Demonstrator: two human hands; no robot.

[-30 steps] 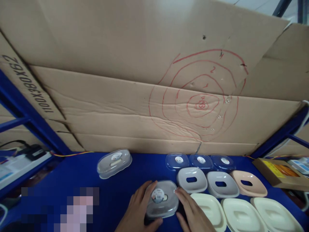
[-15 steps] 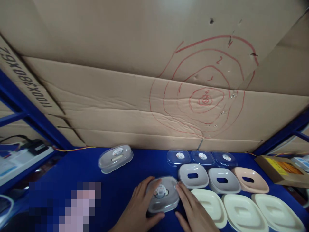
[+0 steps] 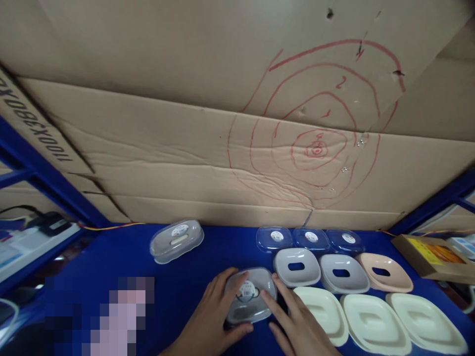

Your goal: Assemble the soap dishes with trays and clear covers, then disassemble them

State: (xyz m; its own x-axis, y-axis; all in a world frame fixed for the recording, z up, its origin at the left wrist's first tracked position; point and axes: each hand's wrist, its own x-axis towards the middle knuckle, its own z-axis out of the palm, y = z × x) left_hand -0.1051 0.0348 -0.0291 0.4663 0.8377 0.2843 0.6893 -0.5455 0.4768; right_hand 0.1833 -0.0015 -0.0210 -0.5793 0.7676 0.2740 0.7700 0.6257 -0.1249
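A grey soap dish with a clear lid [image 3: 256, 312] and a round label lies on the blue table between my hands. My left hand [image 3: 213, 316] wraps its left side, the thumb along the near edge and a fingertip on the label. From the right, my right hand [image 3: 297, 316] grips the dish's edge, with one finger resting on the lid beside the label. Close to that hand are a grey slotted insert [image 3: 280, 274] and a cream tray [image 3: 328, 336]. Another lidded soap dish [image 3: 159, 247] sits apart at the back left.
Several clear lids [image 3: 267, 243], slotted inserts [image 3: 365, 284] and cream trays [image 3: 374, 341] stand in rows on the right. An open cardboard box [image 3: 411, 252] is beyond them. Cardboard [image 3: 166, 133] with red rings closes off the back. A pixelated patch covers the lower left.
A finger of my right hand has moved left from the lid's edge onto its top. My left hand stays around the dish. The view has shifted slightly.
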